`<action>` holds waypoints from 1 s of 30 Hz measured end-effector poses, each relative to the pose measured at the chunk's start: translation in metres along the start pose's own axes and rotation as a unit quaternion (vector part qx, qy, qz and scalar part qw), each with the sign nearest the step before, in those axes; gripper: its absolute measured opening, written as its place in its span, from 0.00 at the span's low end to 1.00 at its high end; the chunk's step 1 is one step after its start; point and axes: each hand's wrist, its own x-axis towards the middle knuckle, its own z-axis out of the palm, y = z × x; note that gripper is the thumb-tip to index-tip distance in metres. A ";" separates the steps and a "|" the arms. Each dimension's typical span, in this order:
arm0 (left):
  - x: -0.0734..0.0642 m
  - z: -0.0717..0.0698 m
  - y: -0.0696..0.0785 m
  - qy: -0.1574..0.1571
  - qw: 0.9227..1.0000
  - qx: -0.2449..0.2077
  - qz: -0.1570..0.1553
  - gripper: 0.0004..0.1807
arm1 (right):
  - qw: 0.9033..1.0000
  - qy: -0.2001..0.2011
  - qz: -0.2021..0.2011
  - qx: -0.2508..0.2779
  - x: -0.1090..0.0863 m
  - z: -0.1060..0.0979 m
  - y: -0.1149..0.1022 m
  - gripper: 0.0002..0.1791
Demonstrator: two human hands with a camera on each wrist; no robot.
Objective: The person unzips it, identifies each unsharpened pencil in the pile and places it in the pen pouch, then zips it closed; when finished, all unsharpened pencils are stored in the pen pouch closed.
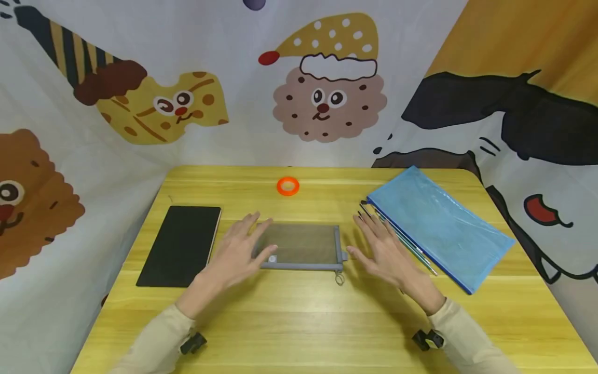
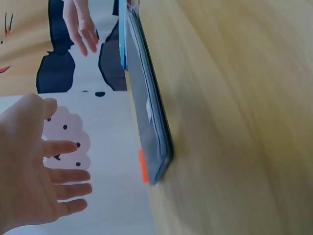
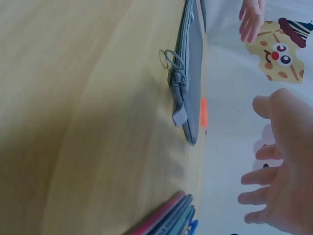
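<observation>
A grey mesh zip pouch [image 1: 303,244] lies flat mid-table, with a small ring on its zip pull [image 3: 176,61]. My left hand [image 1: 238,252] is held over its left end, fingers straight and spread. In the left wrist view that hand [image 2: 34,166] stands above the tabletop, apart from the pouch, holding nothing. Just off the pouch's right end is my right hand [image 1: 385,254], also with extended fingers and nothing in its grasp. Several slender pens or pencils [image 3: 164,215] lie beside and partly behind the right hand in the head view.
At the left lies a black notebook [image 1: 179,246]. An orange ring, like a tape roll [image 1: 281,186], sits near the back edge of the wooden table [image 1: 299,322]. A blue zip folder [image 1: 439,223] lies slanted at the right. Behind hangs a cartoon-printed cloth [image 1: 247,150].
</observation>
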 end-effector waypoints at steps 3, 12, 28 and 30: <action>0.005 0.008 0.009 0.010 1.000 -0.016 0.007 0.33 | 0.998 0.030 -0.020 0.045 -0.002 0.005 0.002 0.38; 0.020 0.031 0.043 -0.017 0.997 -0.069 0.024 0.27 | 0.990 0.024 -0.053 0.132 -0.008 0.021 0.004 0.32; 0.026 0.082 0.091 -0.123 0.978 -0.151 0.069 0.16 | 0.974 0.006 -0.093 0.204 -0.019 0.044 -0.002 0.24; 0.028 0.086 0.096 -0.135 0.977 -0.151 0.073 0.16 | 0.975 0.001 -0.093 0.203 -0.020 0.045 -0.002 0.23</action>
